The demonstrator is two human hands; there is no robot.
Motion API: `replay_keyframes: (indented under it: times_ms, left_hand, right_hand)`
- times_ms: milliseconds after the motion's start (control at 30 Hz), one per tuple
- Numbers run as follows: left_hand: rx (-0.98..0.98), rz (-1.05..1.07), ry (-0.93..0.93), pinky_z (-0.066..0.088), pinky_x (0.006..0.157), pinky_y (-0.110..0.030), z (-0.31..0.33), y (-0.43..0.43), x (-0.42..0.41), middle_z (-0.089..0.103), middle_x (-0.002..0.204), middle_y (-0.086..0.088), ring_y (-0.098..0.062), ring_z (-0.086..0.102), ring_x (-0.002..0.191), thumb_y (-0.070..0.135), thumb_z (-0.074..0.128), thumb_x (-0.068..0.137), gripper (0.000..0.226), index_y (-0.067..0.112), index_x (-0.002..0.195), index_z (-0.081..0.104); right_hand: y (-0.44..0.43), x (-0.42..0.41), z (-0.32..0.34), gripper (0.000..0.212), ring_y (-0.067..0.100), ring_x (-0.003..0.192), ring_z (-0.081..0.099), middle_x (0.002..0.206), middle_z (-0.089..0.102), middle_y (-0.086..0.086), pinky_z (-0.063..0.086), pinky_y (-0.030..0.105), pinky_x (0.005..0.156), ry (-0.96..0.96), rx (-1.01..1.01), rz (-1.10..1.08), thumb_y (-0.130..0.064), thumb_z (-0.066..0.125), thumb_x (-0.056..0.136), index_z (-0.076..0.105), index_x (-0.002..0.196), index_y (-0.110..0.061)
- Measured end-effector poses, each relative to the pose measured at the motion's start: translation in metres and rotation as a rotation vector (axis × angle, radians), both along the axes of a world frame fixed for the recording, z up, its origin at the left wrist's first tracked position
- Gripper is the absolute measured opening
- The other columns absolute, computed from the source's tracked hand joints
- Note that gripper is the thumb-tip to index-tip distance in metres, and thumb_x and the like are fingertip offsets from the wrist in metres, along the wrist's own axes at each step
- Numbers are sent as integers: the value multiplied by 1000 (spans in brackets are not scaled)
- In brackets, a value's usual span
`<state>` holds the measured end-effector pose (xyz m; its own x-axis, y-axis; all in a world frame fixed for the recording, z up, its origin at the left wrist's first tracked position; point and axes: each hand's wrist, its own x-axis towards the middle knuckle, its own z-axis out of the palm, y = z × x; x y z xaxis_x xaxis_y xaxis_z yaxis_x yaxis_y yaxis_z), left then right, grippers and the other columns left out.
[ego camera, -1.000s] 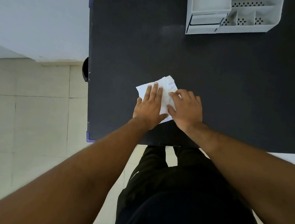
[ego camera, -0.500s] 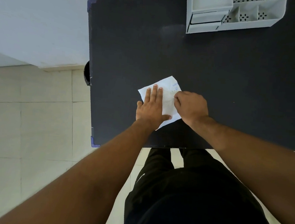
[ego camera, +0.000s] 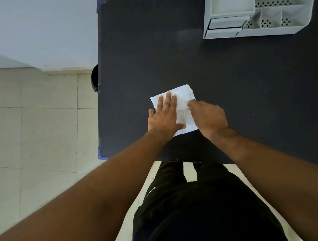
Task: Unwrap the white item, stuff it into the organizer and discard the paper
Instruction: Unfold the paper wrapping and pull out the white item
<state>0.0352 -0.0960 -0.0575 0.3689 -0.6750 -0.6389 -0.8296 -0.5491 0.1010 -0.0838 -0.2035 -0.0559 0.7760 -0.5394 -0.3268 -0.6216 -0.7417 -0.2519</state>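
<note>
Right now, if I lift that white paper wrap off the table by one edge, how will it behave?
The white paper wrap looks thin and creased, so it will probably flop. The left hand lies flat on it, the right hand pinches its edge: likely light, sliding easily on the smooth table.

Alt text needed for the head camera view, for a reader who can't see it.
Seen from above, a person's left hand presses flat on a white paper on a black table, while the right hand pinches the paper's right side. A grey organizer sits at the table's far edge, apart from the hands.
</note>
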Motion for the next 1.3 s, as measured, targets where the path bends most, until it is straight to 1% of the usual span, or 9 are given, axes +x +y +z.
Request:
replay_keyframes:
  times_ms: [67,167,300,400,467,533,800,1033,1300]
  left_hand:
    - [5,2,5,18,119,-58,0,-1,0,-22,167,-5,-30,-13,155,65,54,92,109,13,158,-16]
    - [14,4,6,19,119,-59,-1,-2,0,-23,166,-5,-31,-14,154,65,55,92,110,13,158,-16]
    - [20,6,3,19,119,-58,-1,-3,-1,-23,166,-5,-30,-14,154,64,54,92,109,13,158,-17]
    - [21,0,-5,19,118,-58,-2,-2,0,-23,166,-5,-30,-13,154,63,54,93,108,14,158,-17]
    - [19,1,-4,19,119,-59,-2,-2,0,-23,166,-4,-30,-13,154,63,54,93,108,14,158,-18]
    - [24,-2,-5,19,119,-59,-1,-3,2,-22,167,-4,-29,-13,155,63,54,93,108,15,158,-18]
    - [47,-33,8,21,117,-59,4,-10,11,-20,167,-3,-29,-11,155,60,61,90,112,16,158,-17]
    - [43,-43,-11,22,117,-57,5,-13,15,-16,168,-3,-29,-9,155,57,65,89,114,15,158,-15]
    - [56,-44,-17,23,117,-57,4,-14,14,-15,168,-3,-28,-8,155,57,67,87,117,14,158,-15]
  right_hand:
    - [-2,-3,-1,38,30,80,70,109,70,8,57,36,60,-7,-47,120,-30,67,94,59,129,-21]
    - [-9,-2,0,35,27,67,66,97,72,6,42,25,50,-19,-130,246,-23,85,75,73,107,-18]
    - [-14,2,-1,23,27,65,64,88,71,7,40,27,49,-42,-132,306,-21,82,78,72,97,-14]
    - [-9,2,-4,19,31,78,70,99,73,10,57,35,61,-71,-67,180,-23,70,92,72,107,-13]
    - [-6,2,-6,21,32,86,72,105,74,11,60,42,71,-124,1,55,-26,60,99,72,111,-14]
    - [-4,0,-8,24,31,86,73,102,76,7,59,43,72,-223,66,-77,-28,56,100,76,109,-18]
    - [1,-1,-2,21,22,97,73,107,78,3,59,39,86,-401,252,-346,-21,69,94,77,111,-13]
    - [3,1,-3,21,18,97,72,106,78,1,57,36,89,-447,307,-490,-22,69,94,77,111,-14]
    - [7,2,-5,16,12,91,69,101,76,0,55,24,81,-491,333,-564,-20,66,95,75,106,-13]
